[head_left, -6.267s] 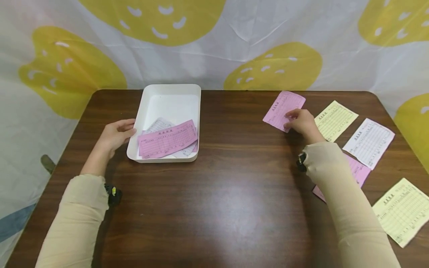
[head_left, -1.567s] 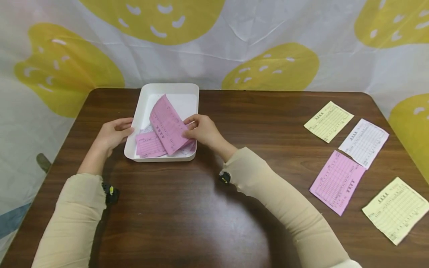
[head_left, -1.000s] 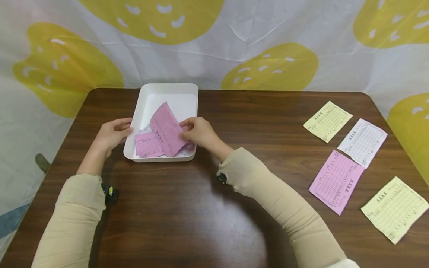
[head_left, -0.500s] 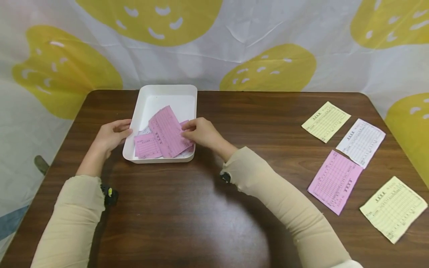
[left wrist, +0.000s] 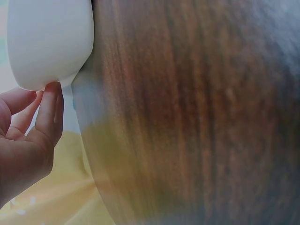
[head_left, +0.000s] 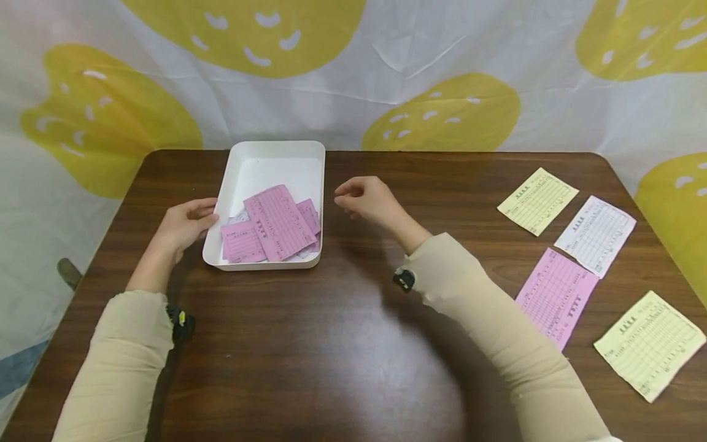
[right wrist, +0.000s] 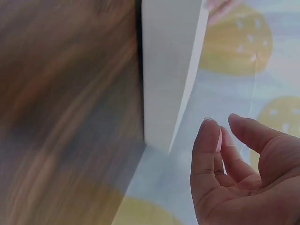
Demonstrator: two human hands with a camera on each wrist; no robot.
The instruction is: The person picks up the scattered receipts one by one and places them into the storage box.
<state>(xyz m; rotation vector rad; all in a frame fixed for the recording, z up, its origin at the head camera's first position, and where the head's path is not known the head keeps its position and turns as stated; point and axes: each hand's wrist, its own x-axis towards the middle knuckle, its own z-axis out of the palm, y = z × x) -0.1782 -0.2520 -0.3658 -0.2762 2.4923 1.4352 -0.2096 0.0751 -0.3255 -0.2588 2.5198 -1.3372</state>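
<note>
In the head view a white plastic tray [head_left: 278,162] holds overlapping paper slips. Topmost is a pink slip [head_left: 278,222], lying flat across another pink slip [head_left: 242,244] and printed white paper that is mostly covered. My left hand [head_left: 185,226] touches the tray's left side with thumb and fingertips; the left wrist view shows the fingertips against the outer wall [left wrist: 51,42]. Just right of the tray is my right hand [head_left: 371,199], raised above the table and holding nothing. A gap shows between its thumb and bent fingers in the right wrist view.
On the right of the brown wooden table [head_left: 309,344] lie a yellow slip [head_left: 538,201], a white slip [head_left: 595,236], a pink slip [head_left: 560,294] partly behind the right sleeve, and a larger yellow slip [head_left: 650,345]. A patterned cloth [head_left: 342,110] hangs behind.
My right hand carried a pink slip from the right side into the tray, laid it on the others and let go, then moved right. The left hand stays at the tray.
</note>
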